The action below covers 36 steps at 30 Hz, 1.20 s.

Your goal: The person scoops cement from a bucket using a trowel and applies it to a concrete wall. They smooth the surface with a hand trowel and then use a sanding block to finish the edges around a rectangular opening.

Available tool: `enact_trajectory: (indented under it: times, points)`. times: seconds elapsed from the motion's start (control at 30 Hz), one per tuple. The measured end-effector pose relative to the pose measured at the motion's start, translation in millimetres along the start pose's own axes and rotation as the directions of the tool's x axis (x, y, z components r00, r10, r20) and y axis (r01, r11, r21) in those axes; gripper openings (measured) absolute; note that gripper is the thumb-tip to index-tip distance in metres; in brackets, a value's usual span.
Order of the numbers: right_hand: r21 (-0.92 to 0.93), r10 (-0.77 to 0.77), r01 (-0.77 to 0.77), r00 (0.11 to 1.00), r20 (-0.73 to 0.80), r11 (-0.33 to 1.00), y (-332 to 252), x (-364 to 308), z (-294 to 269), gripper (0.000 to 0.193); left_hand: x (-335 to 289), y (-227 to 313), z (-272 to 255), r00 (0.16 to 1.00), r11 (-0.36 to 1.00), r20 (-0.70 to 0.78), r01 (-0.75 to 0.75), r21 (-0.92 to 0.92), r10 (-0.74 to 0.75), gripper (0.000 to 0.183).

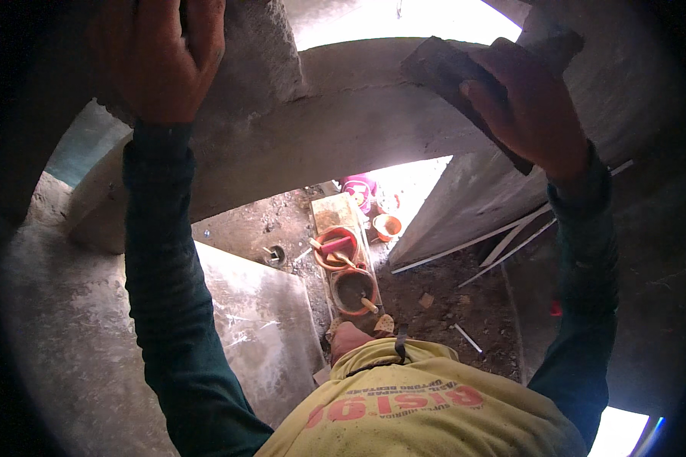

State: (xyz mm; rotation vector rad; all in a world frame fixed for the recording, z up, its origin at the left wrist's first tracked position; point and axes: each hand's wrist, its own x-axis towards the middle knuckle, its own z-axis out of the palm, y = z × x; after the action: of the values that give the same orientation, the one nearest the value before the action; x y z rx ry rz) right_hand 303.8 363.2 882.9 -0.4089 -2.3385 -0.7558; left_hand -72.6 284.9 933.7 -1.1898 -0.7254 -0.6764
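Note:
My right hand (527, 95), raised at the upper right, is closed around a dark, flat, long block that looks like a plastering float (438, 70). The float lies slanted against or close to the grey concrete beam (343, 114); whether it touches cannot be told. At the upper left, my left hand (168, 65) reaches up beside a rough concrete upright (270, 61). Its fingers run out of the top edge, so their tips and anything in them are hidden. Both forearms are in dark green sleeves.
Far below, an orange basin (318, 255) holds tools, one with a red handle. A bucket of grey mortar (352, 288) stands nearer, beside a small orange bucket (387, 227) and a board (332, 212). Concrete walls (465, 202) flank the debris-strewn floor (427, 327). Pale strips (511, 242) lie right.

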Motion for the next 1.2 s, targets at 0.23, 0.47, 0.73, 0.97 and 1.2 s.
enact_trajectory:
  times: [0.23, 0.47, 0.73, 0.97, 1.2]
  points:
    - [0.074, -0.022, 0.006, 0.977, 0.211, 0.997, 3, 25, -14, 0.036, -1, -1, 5, 0.997, 0.998, -0.078, 0.005, -0.059, -0.009, 0.017]
    - [-0.091, 0.135, -0.11, 0.923, 0.361, 0.99, 27, 37, -13, 0.036, 7, -2, 3, 0.997, 0.998, -0.083, -0.001, -0.063, -0.004, 0.014]
    - [-0.019, 0.13, -0.128, 0.984, 0.12, 0.992, -40, 33, 9, 0.037, 5, -2, 15, 0.972, 0.983, -0.228, 0.012, -0.181, -0.054, 0.011]
    - [-0.183, 0.172, -0.09, 0.846, 0.505, 0.979, -15, 70, -16, 0.034, 4, -3, 21, 0.959, 0.964, -0.261, 0.04, -0.264, -0.111, 0.011]
    - [-0.039, 0.059, -0.058, 0.998, 0.038, 0.998, -73, 58, 9, 0.028, -2, 2, 22, 0.954, 0.92, -0.235, 0.085, -0.382, -0.185, 0.011]
